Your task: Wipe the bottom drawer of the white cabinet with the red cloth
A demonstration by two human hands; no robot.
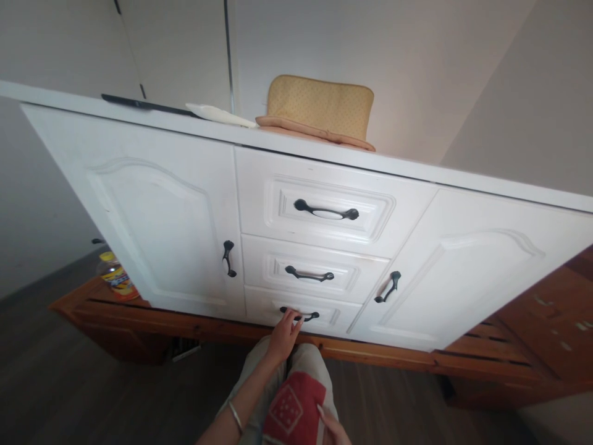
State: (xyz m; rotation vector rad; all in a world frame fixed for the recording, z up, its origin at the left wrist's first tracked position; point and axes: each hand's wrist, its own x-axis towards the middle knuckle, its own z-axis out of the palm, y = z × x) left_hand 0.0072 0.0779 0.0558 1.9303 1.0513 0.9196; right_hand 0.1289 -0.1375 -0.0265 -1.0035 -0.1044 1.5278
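My left hand [283, 337], with a silver bangle on its wrist, has its fingers closed around the dark handle [311, 317] of the bottom drawer [264, 304], which is shut. In my right hand [332, 428], low in view, is the edge of a red cloth [291, 405] with a white dotted diamond pattern. The cloth hangs in front of my legs. Above the bottom drawer are the middle drawer [259, 262] and the top drawer [256, 185], both closed.
The white cabinet [152, 228] has closed doors on either side and stands on a wooden bench [370, 351]. On its top are a tan quilted item [319, 105], a white object [217, 114] and a dark flat object [139, 104]. A yellow-capped jar [118, 278] stands left.
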